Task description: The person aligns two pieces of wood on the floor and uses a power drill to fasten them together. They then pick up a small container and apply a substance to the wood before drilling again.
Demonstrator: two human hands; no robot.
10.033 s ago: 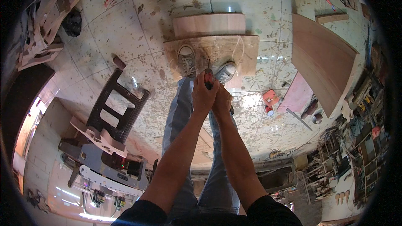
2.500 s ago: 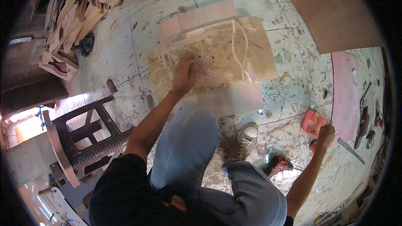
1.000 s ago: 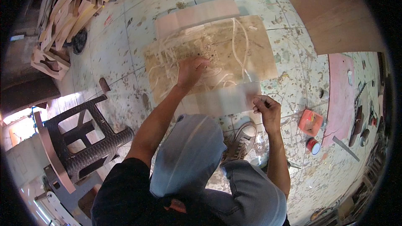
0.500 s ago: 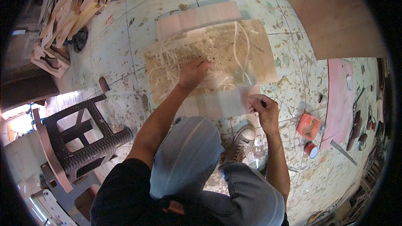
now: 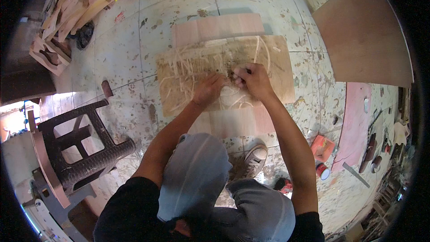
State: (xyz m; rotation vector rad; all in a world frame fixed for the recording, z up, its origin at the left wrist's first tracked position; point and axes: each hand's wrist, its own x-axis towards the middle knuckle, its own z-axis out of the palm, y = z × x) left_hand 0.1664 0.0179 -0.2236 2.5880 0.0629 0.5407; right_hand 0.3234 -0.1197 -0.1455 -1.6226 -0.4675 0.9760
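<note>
A worn, scuffed plywood board [image 5: 277, 62] lies in front of me, marked with pale strokes. It sits across a smoother pinkish wooden panel [image 5: 215, 27], which shows beyond its far and near edges. My left hand [image 5: 209, 90] rests on the middle of the worn board, fingers bent and pressed together; anything in them is hidden. Just to its right, my right hand [image 5: 254, 79] is closed in a pinch, with a small dark thing at its fingertips too small to name. Several small dark specks lie on the board between the two hands.
A dark plastic stool [image 5: 89, 152] lies tipped at left, near stacked wood pieces [image 5: 80, 9]. At right are a large brown sheet [image 5: 363, 31], a pink strip [image 5: 354, 125], an orange container [image 5: 321, 148] and a red can [image 5: 322, 171]. A red-and-black tool [image 5: 283, 185] is beside my knee.
My right hand has moved from the board's near right edge up and left onto its middle, beside my left hand. The left hand stays at about the same spot on the board.
</note>
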